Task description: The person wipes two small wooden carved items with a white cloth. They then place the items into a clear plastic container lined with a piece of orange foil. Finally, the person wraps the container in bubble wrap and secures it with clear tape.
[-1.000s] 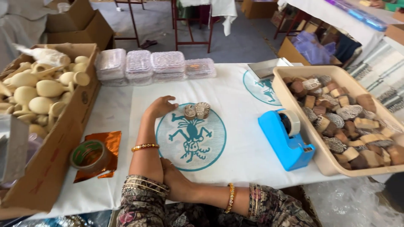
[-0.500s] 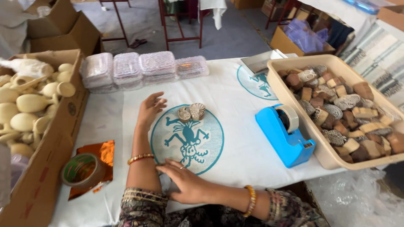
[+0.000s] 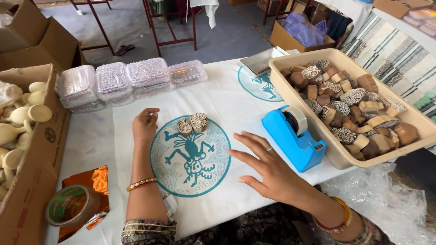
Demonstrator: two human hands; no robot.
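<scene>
Just right of the left hand (image 3: 144,125), resting loosely curled and empty on the white cloth (image 3: 227,100), stand two carved wooden stamps (image 3: 192,124); the right hand (image 3: 268,170) hovers, fingers spread, nearer the blue tape dispenser (image 3: 297,136).

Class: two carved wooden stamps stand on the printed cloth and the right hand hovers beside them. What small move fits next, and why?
Probably the right hand moves left to the two stamps: it is open, empty and above the cloth, while the left hand rests flat beside them.

gold bangles on both wrists, dark patterned sleeves, a ring on right hand (image 3: 268,170).
</scene>
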